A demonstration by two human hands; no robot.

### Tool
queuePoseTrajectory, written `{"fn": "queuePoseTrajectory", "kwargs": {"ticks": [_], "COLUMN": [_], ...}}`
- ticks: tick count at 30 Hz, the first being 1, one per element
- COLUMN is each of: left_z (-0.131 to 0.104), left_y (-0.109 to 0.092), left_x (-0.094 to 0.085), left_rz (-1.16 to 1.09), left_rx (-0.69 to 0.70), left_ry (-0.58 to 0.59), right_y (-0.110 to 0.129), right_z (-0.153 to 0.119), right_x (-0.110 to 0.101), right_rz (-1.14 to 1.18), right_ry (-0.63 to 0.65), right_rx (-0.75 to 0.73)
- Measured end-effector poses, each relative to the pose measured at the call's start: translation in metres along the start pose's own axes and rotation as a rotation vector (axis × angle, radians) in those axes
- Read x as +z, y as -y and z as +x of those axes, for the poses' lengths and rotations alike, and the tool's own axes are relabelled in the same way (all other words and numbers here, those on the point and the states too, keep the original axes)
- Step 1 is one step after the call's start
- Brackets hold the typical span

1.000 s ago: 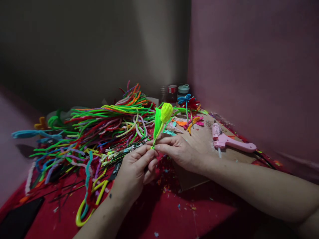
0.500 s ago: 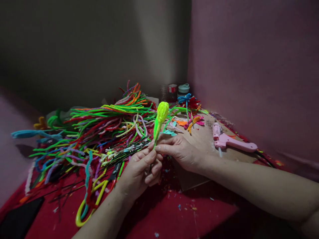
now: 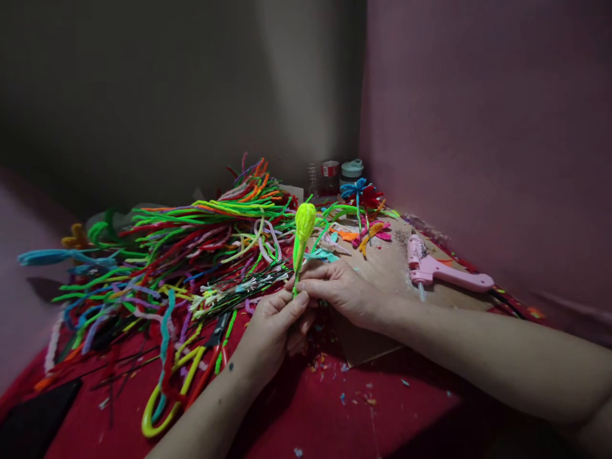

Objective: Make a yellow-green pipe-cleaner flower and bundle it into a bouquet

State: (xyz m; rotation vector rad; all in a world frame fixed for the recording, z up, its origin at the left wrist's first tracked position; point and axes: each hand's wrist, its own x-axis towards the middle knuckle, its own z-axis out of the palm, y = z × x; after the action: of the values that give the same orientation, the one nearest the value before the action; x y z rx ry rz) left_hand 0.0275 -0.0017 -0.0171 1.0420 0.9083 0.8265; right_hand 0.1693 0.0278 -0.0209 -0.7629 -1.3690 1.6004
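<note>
A pipe-cleaner flower bud (image 3: 305, 222), bright yellow with green at its side, stands upright above my fingers. My left hand (image 3: 275, 325) is closed around its stem from below, thumb on top. Just above, my right hand (image 3: 342, 290) pinches the green stem (image 3: 296, 279) between thumb and fingers. The two hands touch at the stem, and its lower end is hidden by them. To the left of my hands lies a bundle of dark wire stems (image 3: 243, 290) with pale tips.
A heap of coloured pipe cleaners (image 3: 205, 223) covers the left side. Scissors with yellow and red handles (image 3: 157, 417) lie by my left forearm. A pink glue gun (image 3: 454, 274) rests on a board (image 3: 387, 268) at right. Jars (image 3: 329, 178) stand behind, near pipe-cleaner flowers (image 3: 356, 191).
The bud has turned and tipped slightly, from leaning right to nearly straight up, and sits a little lower. My left hand's fingers have rolled around the stem; my right hand barely moved.
</note>
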Motion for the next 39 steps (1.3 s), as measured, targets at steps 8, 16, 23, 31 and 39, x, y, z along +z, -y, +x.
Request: {"fn": "queuePoseTrajectory", "kwargs": {"ticks": [8, 16, 23, 31, 39], "left_z": [0.001, 0.003, 0.001, -0.003, -0.005], "left_y": [0.002, 0.0, 0.005, 0.002, -0.002], "left_x": [0.001, 0.001, -0.003, -0.012, -0.007], "left_rz": [0.02, 0.247, 0.657, 1.379, 1.026], "left_rx": [0.018, 0.183, 0.481, 0.966, 0.644], "left_ry": [-0.043, -0.238, -0.45, -0.438, -0.441], "right_y": [-0.002, 0.0, 0.015, -0.002, 0.001], "right_z": [0.0, -0.001, -0.008, -0.004, -0.003], "right_x": [-0.002, -0.003, 0.004, 0.004, 0.004], "right_rz": [-0.023, -0.129, -0.168, -0.06, -0.014], "right_ry": [-0.003, -0.05, -0.139, -0.112, -0.043], "right_rx": [-0.006, -0.116, -0.117, -0.139, -0.105]}}
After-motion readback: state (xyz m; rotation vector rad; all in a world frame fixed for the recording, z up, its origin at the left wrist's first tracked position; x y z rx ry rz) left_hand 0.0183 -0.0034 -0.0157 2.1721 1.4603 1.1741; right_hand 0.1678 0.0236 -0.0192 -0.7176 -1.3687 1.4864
